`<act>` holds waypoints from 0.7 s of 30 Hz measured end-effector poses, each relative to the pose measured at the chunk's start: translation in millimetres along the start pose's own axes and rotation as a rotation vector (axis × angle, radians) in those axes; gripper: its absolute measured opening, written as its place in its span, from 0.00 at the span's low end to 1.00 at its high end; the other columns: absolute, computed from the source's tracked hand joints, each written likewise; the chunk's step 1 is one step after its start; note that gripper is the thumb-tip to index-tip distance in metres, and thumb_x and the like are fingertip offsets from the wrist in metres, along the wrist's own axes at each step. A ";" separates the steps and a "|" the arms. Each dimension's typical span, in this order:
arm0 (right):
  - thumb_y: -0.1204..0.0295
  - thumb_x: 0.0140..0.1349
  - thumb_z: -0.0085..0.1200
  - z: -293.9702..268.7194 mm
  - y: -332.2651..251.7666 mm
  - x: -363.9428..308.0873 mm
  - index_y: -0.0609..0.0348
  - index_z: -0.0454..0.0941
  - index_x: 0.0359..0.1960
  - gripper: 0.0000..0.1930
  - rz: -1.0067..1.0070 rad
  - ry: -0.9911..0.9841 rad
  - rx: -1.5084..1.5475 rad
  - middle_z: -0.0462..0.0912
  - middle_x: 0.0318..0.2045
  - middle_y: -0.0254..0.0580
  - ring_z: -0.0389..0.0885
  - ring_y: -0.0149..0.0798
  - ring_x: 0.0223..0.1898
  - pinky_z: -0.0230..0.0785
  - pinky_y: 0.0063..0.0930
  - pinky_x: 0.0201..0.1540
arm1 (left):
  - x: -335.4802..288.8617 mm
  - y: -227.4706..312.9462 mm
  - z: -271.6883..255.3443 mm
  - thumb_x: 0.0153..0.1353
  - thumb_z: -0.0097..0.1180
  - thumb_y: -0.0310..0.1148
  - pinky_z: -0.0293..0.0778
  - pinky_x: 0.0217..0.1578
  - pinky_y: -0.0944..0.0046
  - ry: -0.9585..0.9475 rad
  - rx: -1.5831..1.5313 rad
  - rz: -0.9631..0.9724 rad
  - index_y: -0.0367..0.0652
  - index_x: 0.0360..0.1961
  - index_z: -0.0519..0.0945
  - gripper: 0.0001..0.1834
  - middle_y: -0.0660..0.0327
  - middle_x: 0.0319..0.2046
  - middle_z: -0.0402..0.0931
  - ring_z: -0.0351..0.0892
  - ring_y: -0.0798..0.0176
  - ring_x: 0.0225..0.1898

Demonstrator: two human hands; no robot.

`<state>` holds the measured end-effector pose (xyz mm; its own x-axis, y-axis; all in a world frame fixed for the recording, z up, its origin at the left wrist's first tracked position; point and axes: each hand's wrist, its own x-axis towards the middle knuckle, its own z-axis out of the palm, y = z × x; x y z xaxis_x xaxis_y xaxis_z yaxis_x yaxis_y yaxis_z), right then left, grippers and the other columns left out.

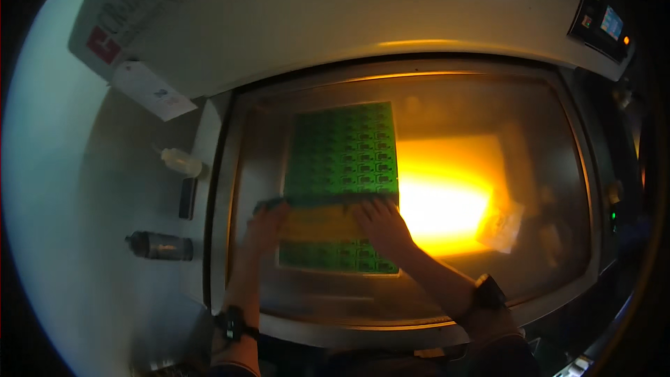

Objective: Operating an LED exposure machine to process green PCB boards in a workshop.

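A green printed circuit board panel (342, 146) with rows of small dark patterns lies on the glass bed of an exposure unit. Across its lower half rests a wide yellow-brown squeegee-like bar (321, 223) with a dark upper edge. My left hand (269, 223) grips the bar's left end, its fingers blurred and dim. Near the right end, my right hand (380, 227) curls its fingers over the dark edge. The bar covers part of the panel's pattern; rows show above and below it.
Bright yellow light glows through the glass right of the panel, beside a pale crumpled sheet (504, 229). A metal frame (227, 202) rims the bed. Left stand a squeeze bottle (181, 162) and a dark cylindrical container (160, 246). The raised lid (391, 10) and control panel (604, 21) are behind.
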<state>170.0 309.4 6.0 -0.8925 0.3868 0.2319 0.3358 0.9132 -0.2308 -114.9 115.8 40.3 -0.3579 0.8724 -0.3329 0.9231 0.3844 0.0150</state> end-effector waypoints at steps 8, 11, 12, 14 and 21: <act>0.75 0.56 0.54 18.8 179.5 166.1 0.47 0.65 0.66 0.32 0.177 -0.090 -0.178 0.68 0.66 0.37 0.66 0.47 0.66 0.57 0.52 0.68 | 245.4 10.5 -60.9 0.53 0.55 0.19 0.64 0.59 0.31 0.142 -0.091 -0.039 0.60 0.66 0.65 0.39 0.46 0.62 0.68 0.65 0.38 0.65; 0.78 0.55 0.52 12.9 236.5 189.7 0.45 0.66 0.66 0.33 0.162 -0.042 -0.176 0.69 0.66 0.35 0.67 0.45 0.66 0.58 0.47 0.68 | 298.5 30.7 -83.9 0.53 0.56 0.20 0.67 0.58 0.34 0.216 -0.105 -0.028 0.60 0.65 0.66 0.37 0.45 0.58 0.71 0.67 0.39 0.63; 0.78 0.55 0.52 11.1 249.6 201.0 0.45 0.66 0.66 0.33 0.159 -0.054 -0.185 0.69 0.66 0.35 0.67 0.45 0.66 0.58 0.47 0.68 | 313.2 35.7 -92.3 0.53 0.56 0.20 0.67 0.58 0.34 0.214 -0.120 -0.029 0.60 0.65 0.66 0.37 0.45 0.58 0.71 0.67 0.39 0.63; 0.79 0.54 0.53 6.2 272.4 217.3 0.46 0.67 0.66 0.33 0.158 -0.004 -0.209 0.71 0.64 0.36 0.69 0.44 0.65 0.60 0.44 0.68 | 338.8 45.4 -105.3 0.49 0.59 0.18 0.73 0.55 0.44 0.206 -0.124 0.004 0.55 0.64 0.70 0.39 0.46 0.53 0.75 0.74 0.40 0.55; 0.81 0.53 0.52 22.9 277.8 220.6 0.45 0.72 0.61 0.31 0.060 0.071 -0.195 0.75 0.61 0.37 0.72 0.44 0.61 0.65 0.46 0.63 | 340.5 26.9 -83.2 0.51 0.59 0.23 0.73 0.54 0.43 0.467 0.049 0.110 0.55 0.61 0.70 0.34 0.47 0.55 0.74 0.73 0.39 0.56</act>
<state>59.5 645.4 -28.6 -0.8482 0.4430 0.2904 0.4457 0.8931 -0.0605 -223.7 448.3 5.9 -0.2721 0.9538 0.1277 0.9606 0.2770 -0.0216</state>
